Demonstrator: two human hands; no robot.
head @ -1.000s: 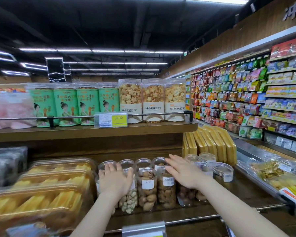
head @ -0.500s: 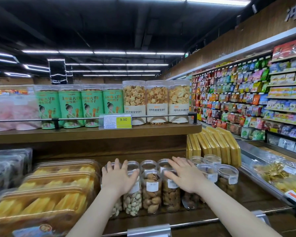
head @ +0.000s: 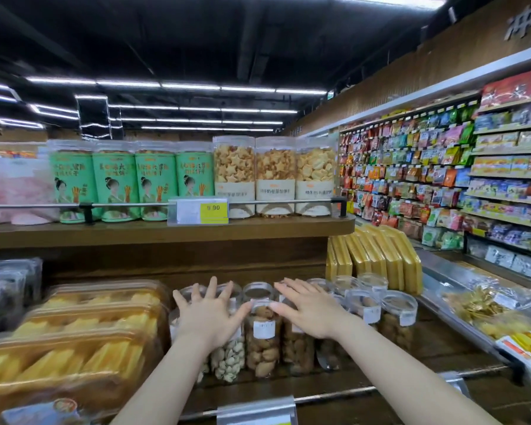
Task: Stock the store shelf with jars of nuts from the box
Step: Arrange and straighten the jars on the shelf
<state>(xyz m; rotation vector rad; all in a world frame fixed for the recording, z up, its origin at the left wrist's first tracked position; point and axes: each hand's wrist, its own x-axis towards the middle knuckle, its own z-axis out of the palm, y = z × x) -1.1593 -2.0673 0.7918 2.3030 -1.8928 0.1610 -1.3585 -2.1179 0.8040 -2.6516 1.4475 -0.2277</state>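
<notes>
So the jars of nuts [head: 262,338] are packed in a tight cluster low in the middle of the frame, standing upright on the lower shelf [head: 436,348], long axis vertical, lids up. Both hands sit right on top of them. The left hand [head: 210,317] is spread flat with fingers fanned over the lids at the cluster's left end, and the right hand [head: 308,312] is flat too, fingers pointing toward the upper left across the lids just right of the middle jar. Neither grip is closed on anything; both are wide open, palms down, and look like they're resting on or pressing the lids rather than holding a jar. The thumbs nearly meet over the front middle jar, so that one is equally near to either hand.

Room-wise: left of the cluster is blocked by clear tubs of yellow snacks [head: 74,342], just beside the leftmost jar. Behind is the wooden back panel under the upper shelf [head: 166,231], so pushing back has a limit. Toward the right of the frame there are a few more jars and then bare shelf, so that's the open side. A metal rail [head: 334,394] runs along the front edge at the bottom. The box isn't in view.
</notes>
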